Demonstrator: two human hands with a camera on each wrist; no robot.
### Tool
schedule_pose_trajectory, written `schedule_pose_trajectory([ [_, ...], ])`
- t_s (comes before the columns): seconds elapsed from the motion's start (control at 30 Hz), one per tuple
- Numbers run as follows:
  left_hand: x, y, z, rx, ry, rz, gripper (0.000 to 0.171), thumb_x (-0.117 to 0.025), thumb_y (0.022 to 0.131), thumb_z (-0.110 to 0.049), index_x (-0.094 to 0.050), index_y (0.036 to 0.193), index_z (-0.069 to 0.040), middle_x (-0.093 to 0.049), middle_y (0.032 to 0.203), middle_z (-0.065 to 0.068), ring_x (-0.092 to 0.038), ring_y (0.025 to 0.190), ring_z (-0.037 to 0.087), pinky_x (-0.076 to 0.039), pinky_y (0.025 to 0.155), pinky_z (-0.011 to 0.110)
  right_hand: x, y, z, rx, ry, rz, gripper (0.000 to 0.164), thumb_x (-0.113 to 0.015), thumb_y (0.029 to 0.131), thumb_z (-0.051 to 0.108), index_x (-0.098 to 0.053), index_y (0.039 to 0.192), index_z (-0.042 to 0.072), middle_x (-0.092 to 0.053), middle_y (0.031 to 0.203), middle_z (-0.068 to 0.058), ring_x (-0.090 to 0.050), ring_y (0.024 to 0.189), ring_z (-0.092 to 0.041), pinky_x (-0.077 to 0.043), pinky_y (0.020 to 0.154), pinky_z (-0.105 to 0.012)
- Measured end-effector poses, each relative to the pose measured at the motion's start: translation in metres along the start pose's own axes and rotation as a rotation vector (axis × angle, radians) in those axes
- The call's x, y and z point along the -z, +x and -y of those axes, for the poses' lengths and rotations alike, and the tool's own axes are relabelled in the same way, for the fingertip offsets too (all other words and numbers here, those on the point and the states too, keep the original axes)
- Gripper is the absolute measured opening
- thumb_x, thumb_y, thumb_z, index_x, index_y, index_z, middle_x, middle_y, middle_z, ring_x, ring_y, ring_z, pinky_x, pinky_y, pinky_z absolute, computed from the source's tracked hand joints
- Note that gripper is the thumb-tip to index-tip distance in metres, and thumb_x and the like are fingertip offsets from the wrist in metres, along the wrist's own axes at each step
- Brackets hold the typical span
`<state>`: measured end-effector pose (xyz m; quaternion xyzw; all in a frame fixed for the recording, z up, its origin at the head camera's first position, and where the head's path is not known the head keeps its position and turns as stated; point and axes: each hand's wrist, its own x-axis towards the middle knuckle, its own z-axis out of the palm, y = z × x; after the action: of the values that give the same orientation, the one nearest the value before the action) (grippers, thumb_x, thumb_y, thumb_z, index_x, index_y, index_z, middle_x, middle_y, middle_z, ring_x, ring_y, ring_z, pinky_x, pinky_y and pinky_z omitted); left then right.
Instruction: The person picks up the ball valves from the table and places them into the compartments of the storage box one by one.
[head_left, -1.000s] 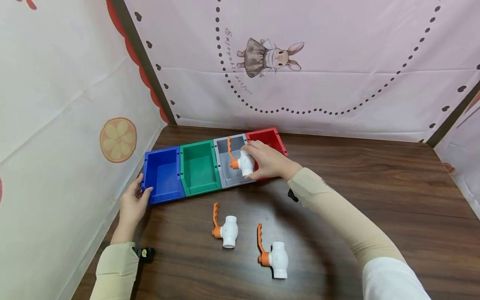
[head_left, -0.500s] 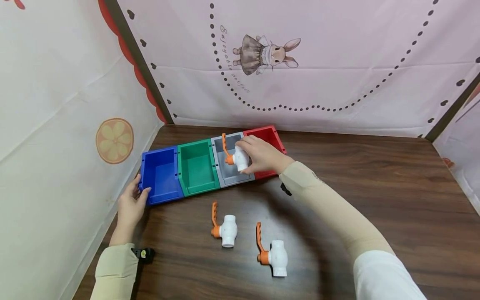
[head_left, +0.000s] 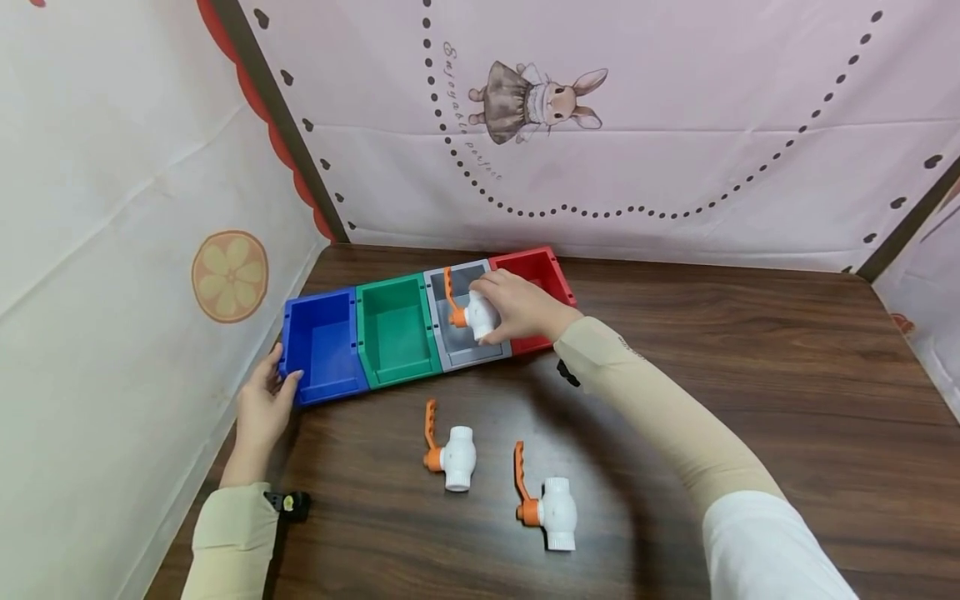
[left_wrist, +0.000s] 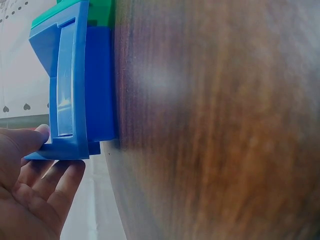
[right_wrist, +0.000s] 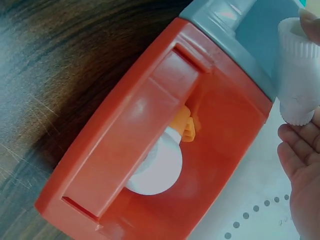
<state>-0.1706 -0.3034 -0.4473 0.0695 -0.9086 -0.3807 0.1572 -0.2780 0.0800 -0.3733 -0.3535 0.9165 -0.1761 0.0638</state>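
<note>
My right hand (head_left: 527, 307) pinches a white ball valve (head_left: 482, 315) with an orange lever over the grey bin (head_left: 474, 358). In the right wrist view, the held valve's ribbed white body (right_wrist: 299, 70) sits between thumb and fingers, above the grey bin's edge. Another white valve (right_wrist: 159, 167) with an orange part lies inside the red bin (right_wrist: 230, 120). At the left end, my left hand (head_left: 264, 410) grips the rim of the blue bin (head_left: 324, 342), thumb on top and fingers below. Two more ball valves, a left one (head_left: 459, 458) and a right one (head_left: 558, 514), lie on the table.
A green bin (head_left: 399, 333) stands between the blue and grey ones, all joined in a slanted row. The brown wooden table (head_left: 720, 358) extends to the right. Printed cloth walls (head_left: 675, 100) rise behind and at the sides.
My right hand has shifted slightly left with the ball valve, from the grey bin's right side to farther over it. My left hand keeps its hold on the blue bin.
</note>
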Motion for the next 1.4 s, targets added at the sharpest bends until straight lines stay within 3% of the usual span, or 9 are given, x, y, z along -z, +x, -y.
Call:
schedule_pose_trajectory([
  [0.43,0.0,0.004,-0.002,-0.012,-0.004,-0.019,0.052,-0.062,0.09,-0.002,-0.045,0.139,0.002,-0.05,0.136,0.026,-0.057,0.114,0.042,-0.047,0.091,0.043,-0.002,0.006,0.002,0.018,-0.011,0.027,0.074,-0.08,0.073,0.034,-0.048,0.133,0.007,-0.051,0.128,-0.007,-0.045,0.114,-0.02,-0.052,0.094,-0.031],
  [0.6,0.0,0.004,-0.003,-0.011,-0.011,-0.022,0.052,-0.062,0.09,-0.002,-0.045,0.139,0.001,-0.051,0.136,0.025,-0.057,0.114,0.041,-0.047,0.09,0.015,-0.003,0.009,0.001,0.015,-0.017,0.037,0.074,-0.08,0.073,0.034,-0.048,0.134,0.007,-0.051,0.129,-0.007,-0.045,0.114,-0.02,-0.052,0.094,-0.03],
  [0.7,0.001,0.004,-0.004,-0.018,-0.024,-0.02,0.052,-0.062,0.09,-0.002,-0.045,0.139,0.002,-0.05,0.135,0.027,-0.057,0.113,0.042,-0.044,0.088,0.009,-0.004,0.01,-0.001,0.011,-0.011,0.037,0.075,-0.081,0.072,0.033,-0.048,0.134,0.006,-0.051,0.129,-0.007,-0.045,0.114,-0.02,-0.052,0.094,-0.031],
  [0.73,0.001,0.004,-0.004,-0.021,-0.028,-0.021,0.052,-0.062,0.09,-0.001,-0.045,0.139,0.002,-0.05,0.135,0.028,-0.057,0.113,0.042,-0.046,0.088,0.012,-0.005,0.01,-0.001,0.009,-0.009,0.038,0.075,-0.081,0.073,0.033,-0.048,0.134,0.006,-0.051,0.129,-0.007,-0.045,0.115,-0.02,-0.051,0.095,-0.031],
  [0.97,0.002,0.003,-0.004,-0.026,-0.033,-0.022,0.052,-0.062,0.09,-0.001,-0.045,0.139,0.003,-0.051,0.133,0.029,-0.058,0.112,0.043,-0.032,0.075,-0.008,-0.009,0.013,-0.004,-0.01,0.021,0.065,0.076,-0.08,0.073,0.034,-0.046,0.135,0.006,-0.05,0.132,-0.008,-0.043,0.117,-0.02,-0.052,0.095,-0.031],
  [1.17,0.001,0.0,-0.003,-0.023,-0.032,-0.021,0.052,-0.062,0.09,0.0,-0.045,0.138,0.004,-0.05,0.134,0.029,-0.058,0.111,0.044,-0.03,0.074,-0.01,-0.009,0.019,-0.005,-0.029,0.029,0.087,0.077,-0.08,0.073,0.035,-0.046,0.136,0.007,-0.05,0.131,-0.007,-0.044,0.116,-0.02,-0.052,0.095,-0.032],
  [1.27,0.001,-0.001,-0.003,-0.011,-0.031,-0.017,0.052,-0.062,0.09,-0.001,-0.045,0.139,0.003,-0.05,0.135,0.028,-0.057,0.113,0.043,-0.041,0.083,-0.001,-0.01,0.022,-0.006,-0.027,0.023,0.102,0.077,-0.08,0.073,0.035,-0.046,0.136,0.007,-0.05,0.132,-0.007,-0.044,0.116,-0.02,-0.051,0.095,-0.032],
  [1.4,0.001,-0.001,-0.002,-0.001,-0.021,-0.01,0.052,-0.062,0.091,-0.003,-0.044,0.14,0.001,-0.049,0.136,0.027,-0.057,0.114,0.042,-0.043,0.086,0.003,-0.011,0.025,-0.007,-0.017,0.01,0.114,0.076,-0.08,0.073,0.035,-0.047,0.136,0.008,-0.05,0.132,-0.006,-0.044,0.115,-0.019,-0.051,0.096,-0.032],
])
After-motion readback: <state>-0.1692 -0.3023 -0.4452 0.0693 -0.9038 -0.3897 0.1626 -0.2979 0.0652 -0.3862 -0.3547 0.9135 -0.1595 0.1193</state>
